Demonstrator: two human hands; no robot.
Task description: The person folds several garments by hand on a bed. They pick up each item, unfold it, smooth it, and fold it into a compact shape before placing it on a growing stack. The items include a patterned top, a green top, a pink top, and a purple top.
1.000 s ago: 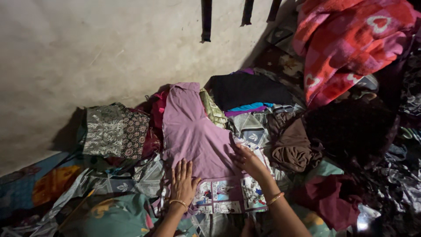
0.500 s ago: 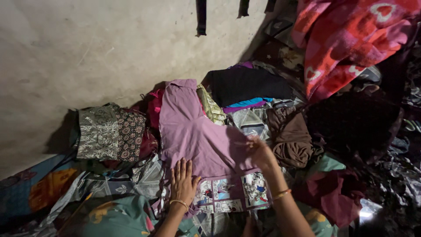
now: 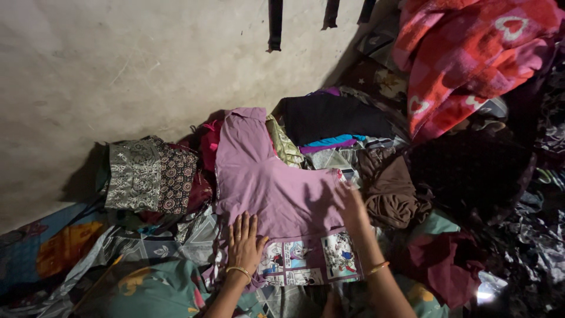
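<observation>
At the far left, a folded grey patterned cloth (image 3: 134,175) lies against the pale wall (image 3: 118,65), with a darker printed piece (image 3: 179,179) folded beside it on its right. Nearer, at the left edge, a blue and orange printed sheet (image 3: 53,250) covers the floor, and a teal cloth (image 3: 153,291) lies bunched at the near edge.

In the middle, a mauve garment (image 3: 265,182) is spread flat over the heap, its narrow end pointing far toward the wall and its wide end near the person. Its near hem carries a band of cartoon panels (image 3: 306,259). The left hand (image 3: 245,244), a thin bangle at the wrist, rests palm down with fingers spread on the near left part of the garment; its grip is open and flat, pressing and not clasping. Just right of it, the right hand (image 3: 353,206), also with a bangle, lies at the garment's right edge; it is blurred, and whether its grip is pinching the cloth or open on it cannot be told.

Beyond the garment lies a dark navy folded piece (image 3: 332,118) with a turquoise strip (image 3: 332,142) beneath it. To the right sits a crumpled brown cloth (image 3: 391,191), then a maroon cloth (image 3: 438,265) nearer. At the far right, a red and pink blanket with heart shapes (image 3: 471,59) hangs over the pile.
</observation>
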